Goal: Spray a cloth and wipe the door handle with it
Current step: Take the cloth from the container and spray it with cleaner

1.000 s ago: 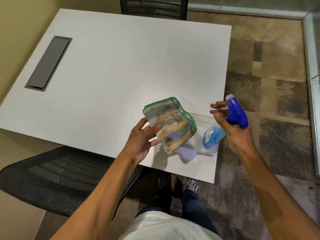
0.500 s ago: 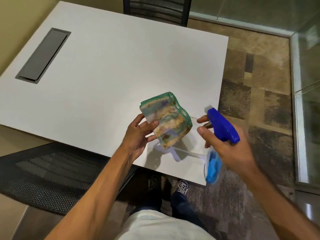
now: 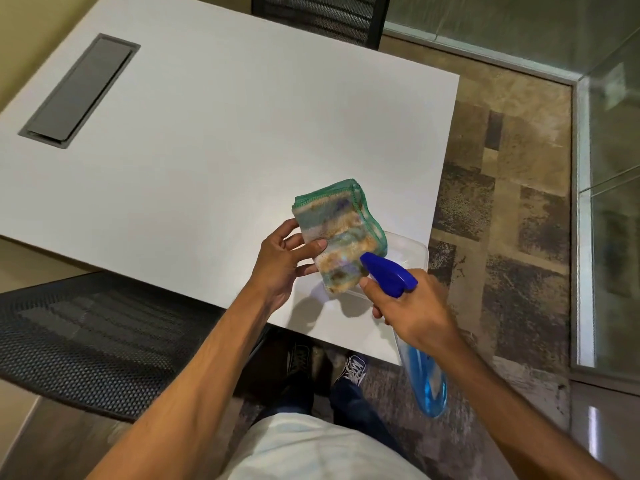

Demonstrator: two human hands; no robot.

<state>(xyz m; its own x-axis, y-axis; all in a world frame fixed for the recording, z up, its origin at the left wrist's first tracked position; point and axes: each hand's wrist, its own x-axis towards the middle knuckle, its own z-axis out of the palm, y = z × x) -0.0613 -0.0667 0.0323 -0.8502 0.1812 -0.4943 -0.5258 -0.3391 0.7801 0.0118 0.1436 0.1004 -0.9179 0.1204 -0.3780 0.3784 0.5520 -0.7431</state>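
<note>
a: what had changed in that last second?

b: the right hand (image 3: pixel 412 306) had turned the spray bottle (image 3: pixel 420 372) over. a second before, it was held out to the right of the cloth with its clear body angled toward the table; by this moment the body hung down toward the floor and the blue nozzle (image 3: pixel 384 273) had come in until it was just beside the lower edge of the cloth (image 3: pixel 341 233), pointing at it.

a: and the hands themselves?

b: the left hand (image 3: pixel 284 265) was clamped on the folded cloth, thumb across its face and fingers behind, holding it up over the near right corner of the white table (image 3: pixel 214 161). the right hand was wrapped around the bottle's neck. i couldn't tell whether a finger was pressing the trigger.

a: so what did that mean for the job?

b: i'd judge the spraying was about to start or just starting; no mist or wet patch showed. the wiping was all ahead, and no door handle was in view at all.

a: give me the counts.

b: 1 cloth, 1 spray bottle, 2 hands. 1 table with 1 dark cable hatch (image 3: pixel 81 90) set into it. 1 clear plastic tray (image 3: pixel 414 252) on the table's corner, under the cloth. 2 mesh chairs, 1 at the far edge (image 3: pixel 318 15) and 1 at the near left (image 3: pixel 90 341). 2 shoes (image 3: pixel 353 368) on the carpet below.
</note>
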